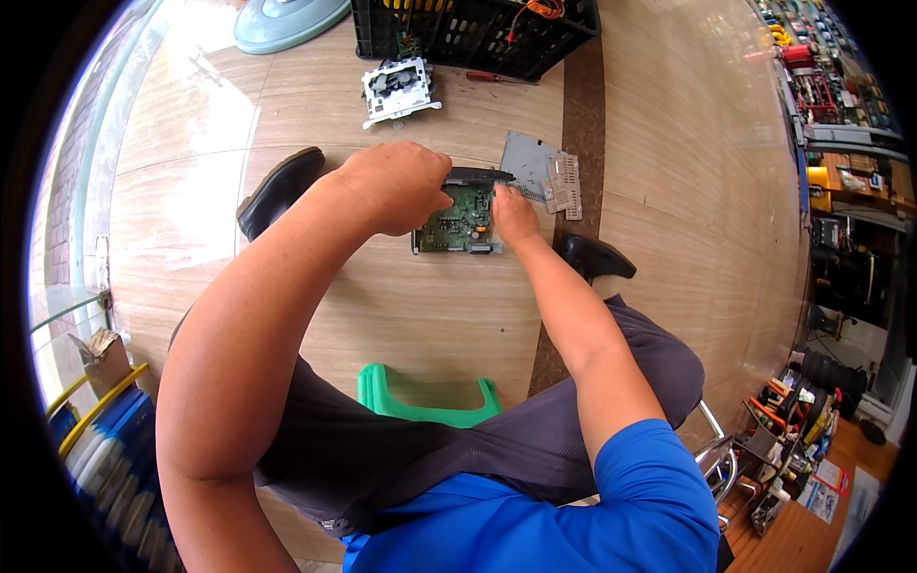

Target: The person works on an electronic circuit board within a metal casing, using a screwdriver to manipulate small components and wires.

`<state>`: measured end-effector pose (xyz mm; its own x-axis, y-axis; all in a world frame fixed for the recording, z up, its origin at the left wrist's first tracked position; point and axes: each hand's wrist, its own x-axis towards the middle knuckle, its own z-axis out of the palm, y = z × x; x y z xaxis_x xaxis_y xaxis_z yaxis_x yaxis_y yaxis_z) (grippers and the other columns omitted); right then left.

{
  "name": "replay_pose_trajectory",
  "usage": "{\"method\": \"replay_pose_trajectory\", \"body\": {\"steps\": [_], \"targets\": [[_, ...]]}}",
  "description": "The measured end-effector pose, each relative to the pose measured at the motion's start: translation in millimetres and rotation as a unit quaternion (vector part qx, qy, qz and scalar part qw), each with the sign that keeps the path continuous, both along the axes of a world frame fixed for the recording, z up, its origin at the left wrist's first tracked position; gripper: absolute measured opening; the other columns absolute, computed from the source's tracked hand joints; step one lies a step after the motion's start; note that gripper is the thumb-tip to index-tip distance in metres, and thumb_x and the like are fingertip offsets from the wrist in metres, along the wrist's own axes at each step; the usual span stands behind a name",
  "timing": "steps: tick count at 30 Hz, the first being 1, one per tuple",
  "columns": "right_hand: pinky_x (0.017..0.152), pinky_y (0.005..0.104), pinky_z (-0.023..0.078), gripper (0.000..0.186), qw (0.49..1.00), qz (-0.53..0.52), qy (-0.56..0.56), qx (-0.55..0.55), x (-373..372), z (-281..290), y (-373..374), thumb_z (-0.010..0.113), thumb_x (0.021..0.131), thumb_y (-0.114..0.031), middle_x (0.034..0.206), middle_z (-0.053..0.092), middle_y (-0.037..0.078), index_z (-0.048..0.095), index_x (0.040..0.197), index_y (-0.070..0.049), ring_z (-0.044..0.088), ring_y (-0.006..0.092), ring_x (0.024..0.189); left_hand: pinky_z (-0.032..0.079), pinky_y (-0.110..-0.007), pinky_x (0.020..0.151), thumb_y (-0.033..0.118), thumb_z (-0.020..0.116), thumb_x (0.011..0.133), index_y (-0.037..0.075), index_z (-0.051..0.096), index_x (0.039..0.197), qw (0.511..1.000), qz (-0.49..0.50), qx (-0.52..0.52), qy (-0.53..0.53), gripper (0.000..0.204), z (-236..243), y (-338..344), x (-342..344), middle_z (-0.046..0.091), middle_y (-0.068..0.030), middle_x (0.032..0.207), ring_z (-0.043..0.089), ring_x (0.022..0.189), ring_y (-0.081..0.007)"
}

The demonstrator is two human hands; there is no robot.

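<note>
An opened electronic unit with a green circuit board (pixel 458 224) and a black front strip (pixel 482 176) lies on the floor between my feet. My left hand (pixel 399 186) is curled over its upper left corner; what those fingers grip is hidden. My right hand (pixel 511 212) has its fingers closed at the board's upper right edge, gripping it. A grey metal plate (pixel 523 153) and a perforated metal piece (pixel 565 183) lie just beyond it.
A white metal mechanism (pixel 399 91), red-handled tool (pixel 482 75) and black crate (pixel 468 38) lie ahead. A pale blue round base (pixel 282 19) is upper left, a green stool (pixel 430 411) beneath me. Cluttered shelves (pixel 821 86) and wooden desk (pixel 802 535) line the right.
</note>
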<state>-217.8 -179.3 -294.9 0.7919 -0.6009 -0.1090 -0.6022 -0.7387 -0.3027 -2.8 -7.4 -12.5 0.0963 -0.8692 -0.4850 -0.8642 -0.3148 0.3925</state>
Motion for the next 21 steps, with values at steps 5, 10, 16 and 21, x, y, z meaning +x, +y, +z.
{"method": "replay_pose_trajectory", "body": {"steps": [5, 10, 16, 21], "targets": [[0.082, 0.0466, 0.052, 0.021, 1.0, 0.007, -0.014, 0.006, 1.0, 3.1, 3.1, 0.058, 0.092, -0.014, 0.1, 0.065, 0.019, 0.059, 0.11, -0.004, 0.063, 0.038, 0.096, 0.05, -0.046, 0.092, 0.026, 0.063, 0.093, 0.003, 0.061, 0.119, 1.0, 0.005, 0.009, 0.001, 0.035, 0.6, 1.0, -0.3, 0.068, -0.0197, 0.108, 0.063, 0.107, -0.0369], [0.081, 0.0471, 0.052, 0.021, 1.0, 0.005, -0.015, 0.009, 1.1, 5.0, 4.1, 0.059, 0.092, -0.015, 0.1, 0.065, 0.019, 0.059, 0.11, -0.004, 0.063, 0.0383, 0.095, 0.05, -0.045, 0.092, 0.026, 0.063, 0.093, 0.003, 0.061, 0.12, 1.0, 0.003, 0.012, -0.001, 0.036, 2.3, 1.0, -0.4, 0.068, -0.0192, 0.109, 0.063, 0.108, -0.0363], [0.081, 0.0472, 0.052, 0.021, 1.0, 0.007, -0.026, 0.005, -1.9, 3.3, 1.1, 0.06, 0.091, -0.015, 0.1, 0.064, 0.019, 0.06, 0.11, -0.004, 0.063, 0.0385, 0.095, 0.05, -0.045, 0.092, 0.026, 0.063, 0.093, 0.004, 0.062, 0.12, 1.0, 0.006, 0.008, 0.001, 0.035, 3.4, -0.5, -1.6, 0.068, -0.0189, 0.109, 0.063, 0.108, -0.0362], [0.083, 0.0473, 0.052, 0.021, 1.0, 0.007, -0.017, 0.015, -0.4, 6.5, 4.0, 0.059, 0.092, -0.015, 0.1, 0.064, 0.019, 0.06, 0.109, -0.004, 0.062, 0.0386, 0.096, 0.05, -0.045, 0.092, 0.026, 0.063, 0.093, 0.004, 0.062, 0.12, 1.0, 0.005, 0.006, 0.001, 0.035, 2.0, 1.3, -0.8, 0.069, -0.0191, 0.108, 0.063, 0.107, -0.0364]]}}
